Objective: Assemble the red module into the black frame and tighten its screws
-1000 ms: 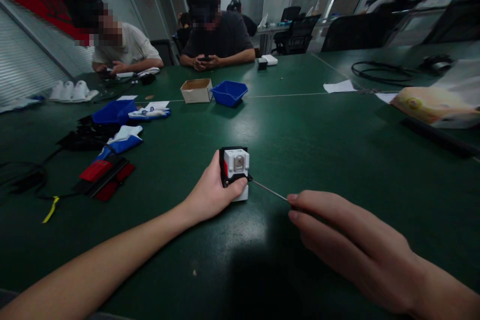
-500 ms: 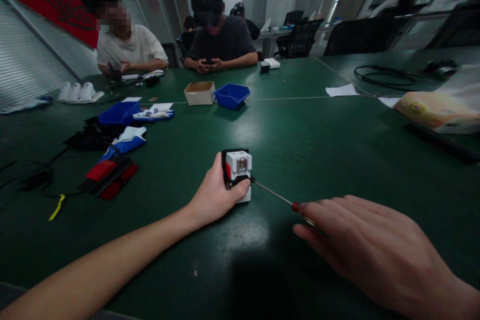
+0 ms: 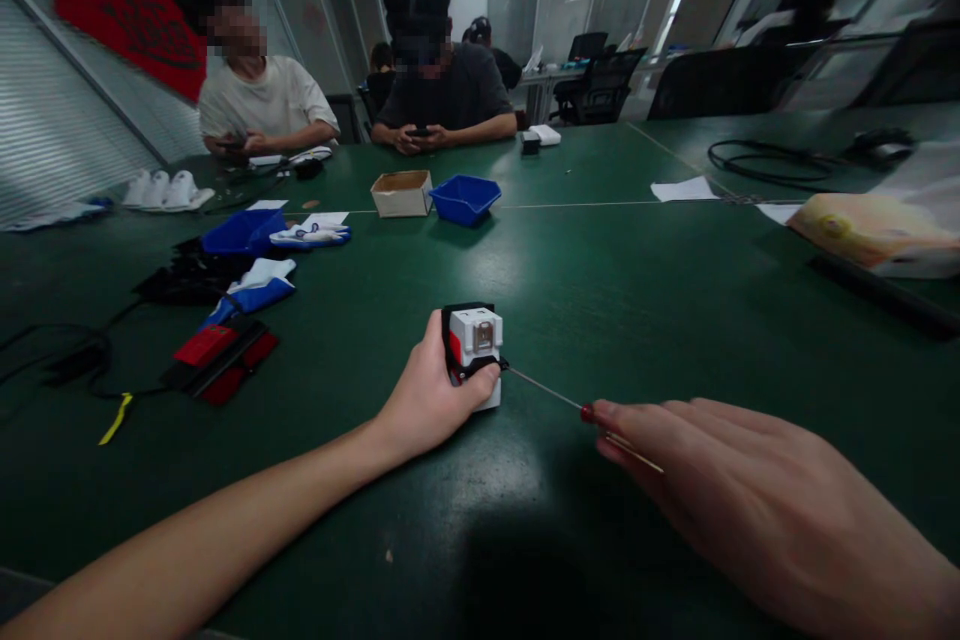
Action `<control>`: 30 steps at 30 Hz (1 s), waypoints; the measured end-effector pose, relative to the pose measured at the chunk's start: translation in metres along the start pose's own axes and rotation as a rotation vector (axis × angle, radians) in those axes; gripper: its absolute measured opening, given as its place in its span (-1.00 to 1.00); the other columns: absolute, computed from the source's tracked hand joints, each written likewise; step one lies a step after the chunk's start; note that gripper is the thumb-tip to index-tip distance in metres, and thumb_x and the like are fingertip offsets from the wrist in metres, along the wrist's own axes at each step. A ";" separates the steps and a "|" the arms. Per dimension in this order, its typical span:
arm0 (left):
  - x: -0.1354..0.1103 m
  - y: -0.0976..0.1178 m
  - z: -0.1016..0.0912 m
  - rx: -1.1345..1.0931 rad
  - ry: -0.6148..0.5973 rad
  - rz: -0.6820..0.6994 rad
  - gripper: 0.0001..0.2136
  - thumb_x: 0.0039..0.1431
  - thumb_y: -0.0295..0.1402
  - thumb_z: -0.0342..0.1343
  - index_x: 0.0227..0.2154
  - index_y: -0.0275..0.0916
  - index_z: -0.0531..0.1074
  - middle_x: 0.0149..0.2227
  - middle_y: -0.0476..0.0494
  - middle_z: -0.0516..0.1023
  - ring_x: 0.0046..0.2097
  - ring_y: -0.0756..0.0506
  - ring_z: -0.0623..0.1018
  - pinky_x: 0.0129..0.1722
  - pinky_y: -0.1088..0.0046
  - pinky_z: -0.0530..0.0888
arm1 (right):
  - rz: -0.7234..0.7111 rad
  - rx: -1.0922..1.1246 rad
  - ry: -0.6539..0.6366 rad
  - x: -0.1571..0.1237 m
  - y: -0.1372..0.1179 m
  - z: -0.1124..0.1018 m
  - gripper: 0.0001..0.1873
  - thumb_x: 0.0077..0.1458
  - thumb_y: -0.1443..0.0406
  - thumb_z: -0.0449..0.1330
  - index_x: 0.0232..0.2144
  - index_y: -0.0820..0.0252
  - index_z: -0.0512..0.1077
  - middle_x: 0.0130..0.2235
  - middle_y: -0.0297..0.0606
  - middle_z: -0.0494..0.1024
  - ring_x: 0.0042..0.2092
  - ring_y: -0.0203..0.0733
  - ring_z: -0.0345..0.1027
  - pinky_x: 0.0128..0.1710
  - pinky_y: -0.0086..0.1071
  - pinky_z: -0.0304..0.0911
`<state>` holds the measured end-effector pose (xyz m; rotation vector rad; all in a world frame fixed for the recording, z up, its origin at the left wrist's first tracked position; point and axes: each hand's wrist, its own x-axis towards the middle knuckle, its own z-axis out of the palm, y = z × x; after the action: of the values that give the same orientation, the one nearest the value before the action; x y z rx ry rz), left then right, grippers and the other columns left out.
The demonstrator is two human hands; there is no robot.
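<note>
A small white, black and red block-shaped device [image 3: 474, 346] stands on the green table [image 3: 637, 300] in the middle. My left hand [image 3: 427, 400] wraps around its left side and holds it. A thin screwdriver [image 3: 551, 391] with a red handle end runs from the device's right lower corner to my right hand [image 3: 757, 510]. My right hand's fingers lie over the screwdriver's handle and grip it; its tip touches the device.
Two people sit at the far side, each with hands on the table. A cardboard box [image 3: 403, 192] and a blue bin [image 3: 466, 197] stand beyond the device. Gloves, blue bags, red-black items [image 3: 221, 352] and cables lie left. Papers, a cable coil and a plastic bag [image 3: 874, 230] lie right.
My right hand has slid back along the screwdriver, so the red end of its handle now shows. The view has shifted slightly. My left hand still holds the device.
</note>
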<state>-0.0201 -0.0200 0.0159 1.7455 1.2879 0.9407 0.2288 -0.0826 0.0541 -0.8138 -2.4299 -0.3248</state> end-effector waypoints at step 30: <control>-0.003 0.005 0.002 0.019 0.004 0.029 -0.66 0.11 -0.32 0.18 -0.08 -0.22 0.24 -0.22 -0.10 0.53 -0.23 -0.09 0.56 -0.19 0.38 0.50 | -0.027 0.062 0.067 0.010 -0.027 0.009 -0.76 0.43 0.38 -0.11 -0.14 0.31 0.36 -0.39 -0.25 0.58 -0.49 -0.28 0.39 -0.55 -0.32 0.18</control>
<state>-0.0171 -0.0243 0.0192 1.7824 1.2806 0.9518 0.2016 -0.0952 0.0507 -0.7325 -2.3783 -0.2804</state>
